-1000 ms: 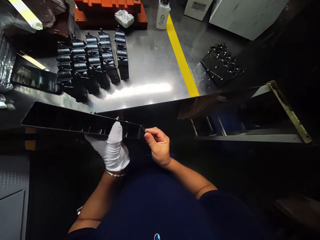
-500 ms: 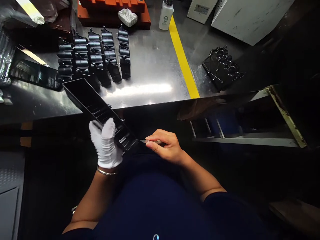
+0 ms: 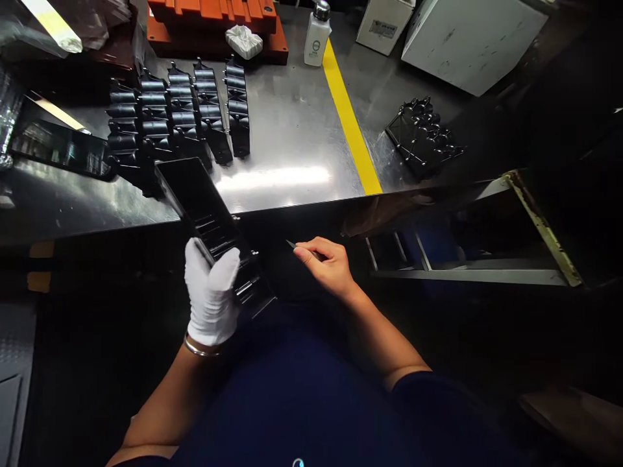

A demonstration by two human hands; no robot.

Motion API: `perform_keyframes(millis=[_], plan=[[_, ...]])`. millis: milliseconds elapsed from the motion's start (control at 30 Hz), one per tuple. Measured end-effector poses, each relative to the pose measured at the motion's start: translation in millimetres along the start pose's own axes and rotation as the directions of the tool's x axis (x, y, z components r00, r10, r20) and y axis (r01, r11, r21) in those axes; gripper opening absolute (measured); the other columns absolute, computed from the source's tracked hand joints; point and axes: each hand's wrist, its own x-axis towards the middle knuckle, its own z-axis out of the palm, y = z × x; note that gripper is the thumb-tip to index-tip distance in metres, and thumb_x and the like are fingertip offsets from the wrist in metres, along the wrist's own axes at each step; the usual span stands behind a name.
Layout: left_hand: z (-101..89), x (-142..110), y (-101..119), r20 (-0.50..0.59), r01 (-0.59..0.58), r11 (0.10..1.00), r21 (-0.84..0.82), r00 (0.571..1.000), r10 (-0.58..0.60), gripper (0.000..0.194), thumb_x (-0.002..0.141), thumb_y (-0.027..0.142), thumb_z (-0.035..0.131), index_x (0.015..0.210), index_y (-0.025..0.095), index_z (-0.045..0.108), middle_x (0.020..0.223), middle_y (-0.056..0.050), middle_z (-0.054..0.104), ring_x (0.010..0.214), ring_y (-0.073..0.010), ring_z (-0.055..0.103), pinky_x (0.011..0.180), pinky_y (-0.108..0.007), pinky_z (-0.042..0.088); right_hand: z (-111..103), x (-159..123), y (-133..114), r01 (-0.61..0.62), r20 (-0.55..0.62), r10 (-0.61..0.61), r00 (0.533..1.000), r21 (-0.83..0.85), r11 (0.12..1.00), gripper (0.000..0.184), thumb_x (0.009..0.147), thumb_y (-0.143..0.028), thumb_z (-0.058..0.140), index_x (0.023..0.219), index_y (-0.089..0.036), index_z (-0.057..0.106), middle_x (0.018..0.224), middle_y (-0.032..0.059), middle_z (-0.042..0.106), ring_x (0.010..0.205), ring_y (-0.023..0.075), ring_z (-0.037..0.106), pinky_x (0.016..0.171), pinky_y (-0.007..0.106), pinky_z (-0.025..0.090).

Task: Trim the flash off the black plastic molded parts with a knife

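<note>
Left hand, in a white glove, wrapped around the near end of a long black plastic tray; fingers closed over its ribbed edge. Tray held tilted in the air at the table's front edge, far end reaching out over the steel table, near end close to the body

Right hand, bare, fingers pinched together on a small thin blade; only the pale tip shows past the fingertips. Blade tip sits just right of the tray, not touching it

On the table behind the tray: a row of black ribbed parts standing side by side. Beyond them an orange block with a crumpled white cloth on top, and a white bottle beside a yellow stripe. Right of the stripe, a separate black frame part lies flat
</note>
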Motion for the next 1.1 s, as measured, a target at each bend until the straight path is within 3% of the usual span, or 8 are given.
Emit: perform_keyframes(millis=[233, 367, 467, 633, 767, 867, 933, 1100], plan=[[1.7, 5, 2, 0.116, 0.391, 0.92, 0.02, 0.913, -0.39, 0.052, 0.065, 0.057, 0.082, 0.092, 0.018, 0.062, 0.077, 0.001, 0.058, 0.06, -0.0109, 0.055, 0.051, -0.022, 0.048, -4, -2, -15, 0.187, 0.174, -0.208, 0.963, 0.128, 0.974, 0.012, 0.088, -0.028, 0.072, 0.086, -0.017, 0.077, 0.072, 0.0029, 0.071, 0.059, 0.0099, 0.06, 0.053, 0.023, 0.046], [-5.1, 3, 3, 0.241, 0.382, 0.918, 0.11, 0.885, -0.398, 0.051, 0.067, 0.054, 0.083, 0.099, 0.02, 0.062, 0.08, 0.002, 0.057, 0.062, -0.0113, 0.054, 0.052, -0.023, 0.048, -9, 8, -16, 0.057, 0.05, -0.061, 0.997, 0.078, 0.995, 0.018, 0.091, -0.033, 0.069, 0.086, -0.017, 0.076, 0.071, 0.0015, 0.067, 0.059, 0.0095, 0.056, 0.054, 0.023, 0.045], [-18.2, 1, 4, 0.393, 0.369, 0.899, 0.237, 0.809, -0.436, 0.055, 0.06, 0.048, 0.089, 0.099, 0.019, 0.064, 0.085, -0.002, 0.06, 0.065, -0.0141, 0.057, 0.052, -0.024, 0.05, -15, 20, -16, -0.089, -0.053, 0.094, 0.994, 0.088, 0.992, 0.03, 0.092, -0.046, 0.065, 0.085, -0.018, 0.074, 0.076, 0.0021, 0.068, 0.066, 0.0109, 0.057, 0.061, 0.025, 0.047], [-40.8, 6, -12, 0.672, 0.685, 0.728, 0.029, 0.526, -0.521, 0.065, 0.068, 0.052, 0.078, 0.121, 0.017, 0.064, 0.098, -0.01, 0.066, 0.068, -0.0162, 0.062, 0.053, -0.027, 0.055, -16, 32, -20, -0.139, -0.024, 0.144, 0.989, 0.15, 0.979, 0.046, 0.09, -0.061, 0.06, 0.088, -0.017, 0.072, 0.075, 0.0009, 0.066, 0.068, 0.0111, 0.056, 0.064, 0.025, 0.048], [-49.8, 17, -39, 0.928, 0.874, 0.468, -0.133, 0.276, -0.252, 0.079, 0.072, 0.069, 0.062, 0.126, 0.012, 0.06, 0.085, -0.006, 0.063, 0.042, -0.008, 0.046, 0.031, -0.021, 0.04, -7, 33, -22, -0.144, 0.01, 0.145, 0.989, 0.183, 0.973, 0.048, 0.091, -0.063, 0.058, 0.088, -0.017, 0.071, 0.076, 0.0006, 0.065, 0.07, 0.0111, 0.056, 0.067, 0.025, 0.048], [-55.0, 22, -47, 0.974, 0.882, 0.468, -0.062, 0.156, -0.164, 0.084, 0.066, 0.071, 0.067, 0.127, 0.014, 0.059, 0.082, -0.005, 0.063, 0.039, -0.0076, 0.043, 0.031, -0.023, 0.04, -2, 31, -21, -0.147, 0.024, 0.145, 0.989, 0.197, 0.969, 0.048, 0.091, -0.063, 0.057, 0.088, -0.017, 0.071, 0.075, 0.0004, 0.063, 0.069, 0.0112, 0.056, 0.067, 0.025, 0.048], [-58.6, 22, -42, 0.946, 0.851, 0.526, -0.004, 0.174, -0.274, 0.084, 0.06, 0.07, 0.074, 0.122, 0.014, 0.062, 0.08, -0.006, 0.065, 0.045, -0.0114, 0.051, 0.038, -0.024, 0.046, -1, 30, -20, -0.142, 0.021, 0.14, 0.99, 0.197, 0.97, 0.048, 0.093, -0.062, 0.055, 0.089, -0.017, 0.071, 0.074, 0.0006, 0.062, 0.07, 0.0114, 0.055, 0.067, 0.025, 0.048], [-67.5, 19, -20, 0.681, 0.737, 0.665, 0.124, 0.424, -0.597, 0.057, 0.072, 0.051, 0.071, 0.114, 0.012, 0.067, 0.082, -0.011, 0.071, 0.057, -0.0172, 0.062, 0.047, -0.026, 0.049, -16, 31, -19, -0.065, 0.033, 0.059, 0.998, 0.194, 0.979, 0.054, 0.077, -0.062, 0.075, 0.111, -0.02, 0.07, 0.101, 0.0036, 0.064, 0.056, 0.0045, 0.039, 0.051, 0.022, 0.038]])
